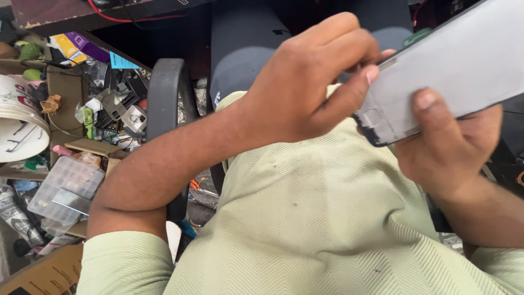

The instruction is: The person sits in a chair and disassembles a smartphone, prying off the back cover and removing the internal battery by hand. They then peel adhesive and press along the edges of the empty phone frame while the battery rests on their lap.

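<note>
- A person in a pale green herringbone-weave shirt [327, 218] works over the lap, both bare hands on a flat grey rectangular panel with a dark edge [458, 60], which is held tilted in the upper right of the view.
- The right hand [453, 147] grips the panel from below, thumb pressed flat on its grey face, fingers wrapped behind.
- The left hand [311, 87] is curled nearly closed, thumb and fingertips pinched narrow at the panel's lower left edge; whether they grip something small there cannot be told.
- A black curved chair armrest [164, 93] stands beside the left forearm.
- On the left lie a clear plastic compartment box [65, 186], a white round container [19, 125] and cardboard among loose clutter.
</note>
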A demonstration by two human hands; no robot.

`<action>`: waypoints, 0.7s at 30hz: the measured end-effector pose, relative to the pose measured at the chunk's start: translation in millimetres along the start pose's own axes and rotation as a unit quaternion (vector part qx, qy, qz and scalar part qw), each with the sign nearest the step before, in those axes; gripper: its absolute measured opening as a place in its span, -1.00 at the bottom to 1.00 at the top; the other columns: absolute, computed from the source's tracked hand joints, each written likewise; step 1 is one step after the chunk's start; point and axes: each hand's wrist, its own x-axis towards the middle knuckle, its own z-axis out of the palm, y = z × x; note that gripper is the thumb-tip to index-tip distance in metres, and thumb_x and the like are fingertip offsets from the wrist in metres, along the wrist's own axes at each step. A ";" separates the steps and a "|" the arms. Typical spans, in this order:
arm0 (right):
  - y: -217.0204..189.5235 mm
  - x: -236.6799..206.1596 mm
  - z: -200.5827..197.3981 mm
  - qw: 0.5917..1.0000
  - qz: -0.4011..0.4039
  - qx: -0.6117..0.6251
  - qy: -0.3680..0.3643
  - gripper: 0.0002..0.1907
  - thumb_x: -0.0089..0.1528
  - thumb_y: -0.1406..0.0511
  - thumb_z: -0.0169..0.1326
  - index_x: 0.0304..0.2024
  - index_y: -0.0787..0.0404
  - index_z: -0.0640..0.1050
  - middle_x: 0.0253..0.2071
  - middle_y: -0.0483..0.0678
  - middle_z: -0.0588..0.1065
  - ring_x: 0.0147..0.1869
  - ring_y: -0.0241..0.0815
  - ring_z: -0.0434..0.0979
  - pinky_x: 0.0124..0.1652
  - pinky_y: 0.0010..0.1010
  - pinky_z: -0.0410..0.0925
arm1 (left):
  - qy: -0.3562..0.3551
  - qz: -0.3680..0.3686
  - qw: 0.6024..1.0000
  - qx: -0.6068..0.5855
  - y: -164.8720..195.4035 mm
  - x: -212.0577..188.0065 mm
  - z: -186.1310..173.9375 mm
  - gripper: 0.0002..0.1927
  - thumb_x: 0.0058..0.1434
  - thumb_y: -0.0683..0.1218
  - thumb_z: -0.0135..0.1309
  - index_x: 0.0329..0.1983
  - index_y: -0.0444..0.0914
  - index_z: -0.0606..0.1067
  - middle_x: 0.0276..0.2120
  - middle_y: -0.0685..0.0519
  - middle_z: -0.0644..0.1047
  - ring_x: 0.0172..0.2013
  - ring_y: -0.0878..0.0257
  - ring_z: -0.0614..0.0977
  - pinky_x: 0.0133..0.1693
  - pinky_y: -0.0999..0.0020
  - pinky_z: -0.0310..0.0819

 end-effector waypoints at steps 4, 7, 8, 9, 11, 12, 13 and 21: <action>-2.2 -6.0 -7.1 1.000 0.002 -0.020 0.002 -0.73 0.42 0.47 -0.05 0.17 0.41 0.38 -0.02 0.06 0.51 -0.02 -0.20 0.55 -0.01 -0.42 0.46 | -0.034 -0.032 0.999 -0.005 7.2 -0.3 3.8 -0.87 0.52 -0.16 -0.07 -0.16 -0.32 0.37 -0.32 -0.05 0.36 -0.36 0.09 0.50 -0.27 0.24 0.43; 1.5 -11.7 -10.9 1.000 -0.007 -0.018 -0.002 -0.73 0.43 0.49 -0.05 0.19 0.41 0.37 -0.01 0.05 0.49 -0.01 -0.21 0.52 0.03 -0.43 0.43 | -0.032 -0.042 0.999 0.014 9.8 -0.6 9.5 -0.82 0.56 -0.13 -0.04 -0.18 -0.30 0.36 -0.33 -0.04 0.37 -0.40 0.09 0.50 -0.34 0.22 0.40; 2.8 -12.9 -11.8 1.000 -0.009 -0.009 -0.006 -0.72 0.42 0.49 -0.04 0.20 0.39 0.38 0.00 0.05 0.49 0.00 -0.21 0.52 0.04 -0.43 0.42 | -0.026 -0.045 0.999 0.014 11.3 -0.7 11.4 -0.81 0.56 -0.12 -0.04 -0.20 -0.29 0.36 -0.34 -0.04 0.37 -0.41 0.09 0.50 -0.35 0.23 0.40; 3.4 -13.4 -12.1 1.000 -0.012 0.000 -0.010 -0.70 0.42 0.50 -0.04 0.20 0.38 0.38 0.00 0.05 0.49 0.01 -0.22 0.52 0.05 -0.43 0.42 | -0.017 -0.046 0.999 0.019 12.5 -0.6 12.0 -0.79 0.56 -0.11 -0.03 -0.22 -0.29 0.36 -0.36 -0.03 0.37 -0.42 0.09 0.50 -0.37 0.22 0.39; 3.9 -14.5 -10.9 1.000 -0.009 0.011 -0.012 -0.67 0.40 0.50 -0.04 0.22 0.36 0.37 0.03 0.07 0.50 0.03 -0.22 0.52 0.07 -0.42 0.42 | 0.004 -0.046 0.998 0.032 15.6 0.4 13.2 -0.75 0.54 -0.09 -0.01 -0.28 -0.28 0.35 -0.41 -0.02 0.37 -0.45 0.08 0.49 -0.40 0.21 0.36; 3.5 -14.6 -9.8 1.000 -0.006 0.015 -0.013 -0.66 0.39 0.50 -0.04 0.23 0.35 0.37 0.05 0.07 0.51 0.04 -0.22 0.52 0.09 -0.42 0.42 | 0.014 -0.043 0.998 0.033 16.7 1.7 12.8 -0.74 0.51 -0.10 0.00 -0.31 -0.28 0.35 -0.43 -0.03 0.36 -0.46 0.08 0.48 -0.41 0.20 0.34; 2.6 -14.4 -8.8 1.000 -0.002 0.017 -0.014 -0.66 0.40 0.50 -0.04 0.23 0.36 0.38 0.05 0.06 0.50 0.05 -0.22 0.52 0.10 -0.42 0.42 | 0.024 -0.041 0.998 0.035 17.7 2.7 12.2 -0.74 0.49 -0.10 0.01 -0.34 -0.29 0.35 -0.46 -0.03 0.36 -0.48 0.07 0.48 -0.42 0.18 0.33; 1.4 -7.7 -5.0 0.997 0.041 0.055 -0.027 -0.73 0.45 0.46 -0.04 0.20 0.37 0.42 0.00 0.08 0.55 0.02 -0.18 0.62 0.02 -0.38 0.52 | -0.043 -0.014 0.999 0.007 10.9 -0.2 -7.9 -0.90 0.46 -0.21 -0.05 -0.20 -0.34 0.37 -0.38 -0.07 0.34 -0.41 0.05 0.46 -0.34 0.20 0.36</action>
